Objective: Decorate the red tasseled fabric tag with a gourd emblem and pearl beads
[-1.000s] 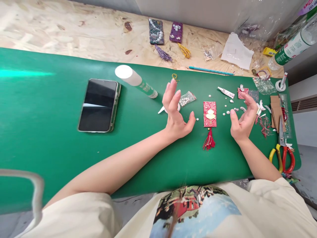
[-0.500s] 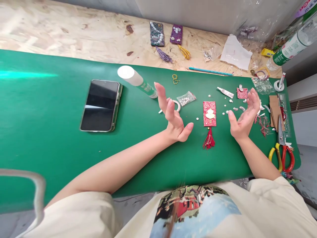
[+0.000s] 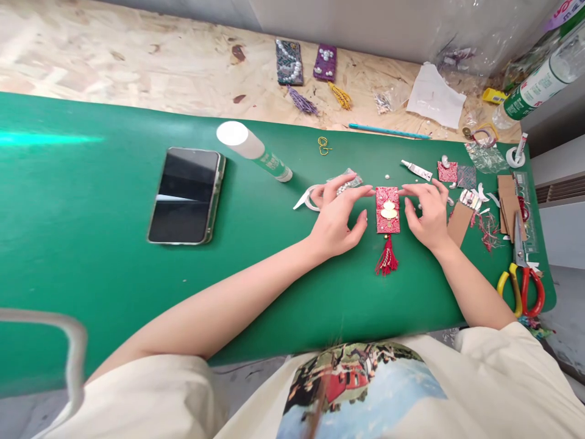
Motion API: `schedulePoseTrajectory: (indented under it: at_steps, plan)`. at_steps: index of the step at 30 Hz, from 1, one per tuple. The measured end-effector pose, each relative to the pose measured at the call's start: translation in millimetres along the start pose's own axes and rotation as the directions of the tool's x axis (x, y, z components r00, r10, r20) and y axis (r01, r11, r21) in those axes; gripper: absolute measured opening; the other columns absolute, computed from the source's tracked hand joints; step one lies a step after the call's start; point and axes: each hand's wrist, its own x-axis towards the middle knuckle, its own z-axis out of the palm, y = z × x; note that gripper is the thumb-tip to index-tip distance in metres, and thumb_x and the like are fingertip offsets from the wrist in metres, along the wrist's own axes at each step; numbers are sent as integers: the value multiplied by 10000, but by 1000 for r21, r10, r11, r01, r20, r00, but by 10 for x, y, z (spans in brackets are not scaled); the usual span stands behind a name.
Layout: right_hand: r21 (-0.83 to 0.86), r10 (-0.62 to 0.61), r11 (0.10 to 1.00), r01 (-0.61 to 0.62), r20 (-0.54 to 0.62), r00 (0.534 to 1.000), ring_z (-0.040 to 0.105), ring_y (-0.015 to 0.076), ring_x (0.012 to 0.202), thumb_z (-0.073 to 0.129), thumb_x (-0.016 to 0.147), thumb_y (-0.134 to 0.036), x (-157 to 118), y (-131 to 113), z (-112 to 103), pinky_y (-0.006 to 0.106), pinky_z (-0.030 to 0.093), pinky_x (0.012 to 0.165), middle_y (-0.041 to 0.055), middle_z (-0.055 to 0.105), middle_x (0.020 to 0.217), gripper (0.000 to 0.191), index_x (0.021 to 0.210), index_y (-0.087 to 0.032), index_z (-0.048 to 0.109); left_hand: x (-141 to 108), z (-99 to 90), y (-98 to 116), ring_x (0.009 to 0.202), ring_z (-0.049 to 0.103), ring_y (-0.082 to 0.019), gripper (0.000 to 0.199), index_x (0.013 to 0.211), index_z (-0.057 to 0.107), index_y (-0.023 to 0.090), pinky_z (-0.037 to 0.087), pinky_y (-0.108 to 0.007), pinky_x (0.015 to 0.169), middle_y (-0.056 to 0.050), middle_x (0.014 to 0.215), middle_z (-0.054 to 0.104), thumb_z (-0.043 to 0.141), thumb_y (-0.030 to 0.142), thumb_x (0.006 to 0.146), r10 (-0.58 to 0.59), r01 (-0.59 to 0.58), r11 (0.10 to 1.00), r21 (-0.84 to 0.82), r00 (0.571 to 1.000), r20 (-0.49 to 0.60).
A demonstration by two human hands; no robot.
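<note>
On the green mat lies a red patterned fabric tag [image 3: 387,227] with a gold gourd-shaped ornament [image 3: 389,210] and a red tassel [image 3: 387,259] at its lower end. My left hand [image 3: 338,213] is at the tag's left side, fingers apart and index fingertip at its upper left edge. On the opposite side, my right hand [image 3: 427,210] has its fingers apart too, with a fingertip close to the upper right edge. Neither hand holds anything. Beyond my left hand, a bag of white beads [image 3: 355,177] and a roll of white tape [image 3: 307,198] are partly hidden.
A phone [image 3: 186,195] and a glue stick [image 3: 262,155] stand to the left. At right are scissors [image 3: 520,274], cardboard strips [image 3: 506,204], a small glue tube [image 3: 416,170] and scraps. Two tasselled tags, one purple [image 3: 325,63], lie on the wooden board behind.
Both hands have turned from raised, palms facing inward, to lowered with fingertips beside the top of the red tag. The tag has hardly moved.
</note>
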Motion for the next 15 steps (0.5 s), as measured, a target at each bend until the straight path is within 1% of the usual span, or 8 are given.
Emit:
schedulePoseTrajectory:
  at_steps: [2, 6, 12, 15]
  plan:
    - [20, 26, 999, -27, 50, 998, 699, 202, 980, 527, 927, -176, 34, 0, 33, 452, 364, 1086, 2, 794, 974, 213, 1108, -252, 610, -3, 26, -9, 1338, 505, -309, 431, 1307, 480, 215, 332, -519, 1050, -88, 1116, 740, 509, 142, 883, -15, 15, 1000, -16, 1000, 21]
    - [48, 49, 997, -54, 106, 993, 690, 208, 989, 589, 934, -263, 118, -55, 126, 463, 321, 1112, -13, 789, 943, 99, 1007, -261, 655, 6, 35, -5, 1337, 506, -301, 437, 1298, 492, 219, 325, -509, 1055, -80, 1154, 739, 522, 126, 872, -33, 33, 999, -37, 999, 10]
    - [44, 116, 992, -121, 115, 987, 685, 203, 997, 601, 933, -243, 152, -183, 200, 472, 262, 1153, -26, 797, 944, 115, 1037, -257, 648, 18, -2, 12, 1317, 511, -311, 466, 1306, 492, 231, 340, -528, 1055, -88, 1194, 718, 534, 131, 853, -62, 63, 997, -42, 998, 11]
    - [22, 108, 994, -111, 105, 989, 686, 200, 991, 586, 939, -233, 150, -185, 189, 481, 236, 1173, -33, 799, 934, 128, 1049, -258, 646, 15, -3, 9, 1310, 512, -318, 500, 1334, 480, 241, 338, -545, 1061, -89, 1200, 708, 534, 126, 850, -66, 67, 996, -63, 998, 17]
